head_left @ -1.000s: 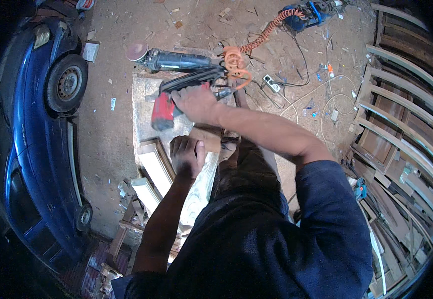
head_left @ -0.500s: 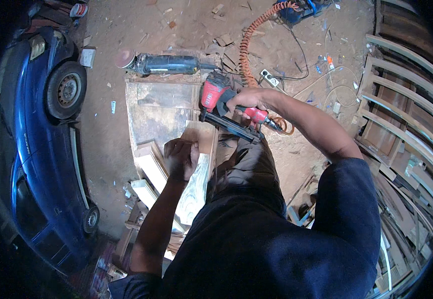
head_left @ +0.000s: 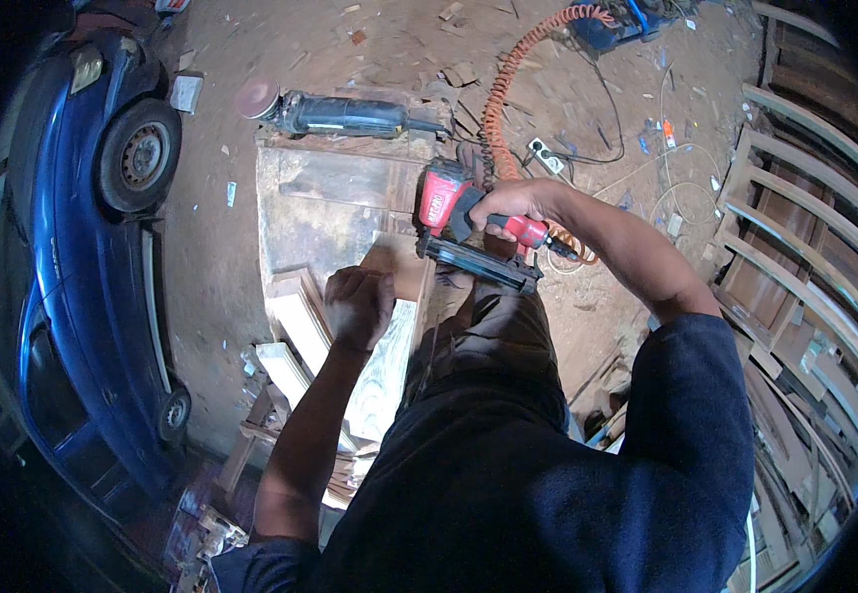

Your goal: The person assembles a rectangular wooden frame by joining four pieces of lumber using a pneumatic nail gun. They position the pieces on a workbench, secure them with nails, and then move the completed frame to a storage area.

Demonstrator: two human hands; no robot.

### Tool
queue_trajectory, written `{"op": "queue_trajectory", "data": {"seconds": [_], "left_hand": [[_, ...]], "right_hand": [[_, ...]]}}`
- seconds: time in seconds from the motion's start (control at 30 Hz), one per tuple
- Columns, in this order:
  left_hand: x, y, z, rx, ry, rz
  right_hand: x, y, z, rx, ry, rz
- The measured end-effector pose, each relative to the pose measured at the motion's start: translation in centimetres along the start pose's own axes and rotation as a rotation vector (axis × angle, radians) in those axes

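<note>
One red nail gun (head_left: 458,222), one coiled orange air hose (head_left: 504,94), one angle grinder (head_left: 335,114), one blue car (head_left: 73,267), one white power strip (head_left: 545,155), two hands.

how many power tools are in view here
2: a red nail gun in the right hand, and a grinder lying at the workbench's far edge. Others may be hidden.

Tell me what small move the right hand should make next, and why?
Probably lower the red pneumatic nail gun onto the pale wooden piece. The right hand grips it just above the wood, while the left hand presses that piece down.
</note>
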State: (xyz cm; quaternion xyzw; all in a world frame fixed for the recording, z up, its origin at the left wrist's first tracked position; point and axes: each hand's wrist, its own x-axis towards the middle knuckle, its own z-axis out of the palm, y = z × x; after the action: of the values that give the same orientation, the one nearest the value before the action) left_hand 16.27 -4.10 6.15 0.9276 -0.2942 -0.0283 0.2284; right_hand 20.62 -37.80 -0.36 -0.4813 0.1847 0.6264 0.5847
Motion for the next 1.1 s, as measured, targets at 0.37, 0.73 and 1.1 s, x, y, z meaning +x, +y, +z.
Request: {"op": "queue_trajectory", "data": {"seconds": [0.37, 0.73, 1.1], "left_hand": [[0.1, 0.2, -0.1, -0.012, -0.007, -0.056], [0.2, 0.3, -0.3, -0.028, -0.006, -0.069], [-0.2, -0.3, 0.2, -0.029, -0.006, -0.053]], "right_hand": [[0.0, -0.7, -0.4, -0.048, -0.014, -0.010], [1.9, -1.3, -0.1, -0.044, 0.000, -0.010], [3.6, -1.6, -0.2, -0.083, -0.053, -0.024]]}}
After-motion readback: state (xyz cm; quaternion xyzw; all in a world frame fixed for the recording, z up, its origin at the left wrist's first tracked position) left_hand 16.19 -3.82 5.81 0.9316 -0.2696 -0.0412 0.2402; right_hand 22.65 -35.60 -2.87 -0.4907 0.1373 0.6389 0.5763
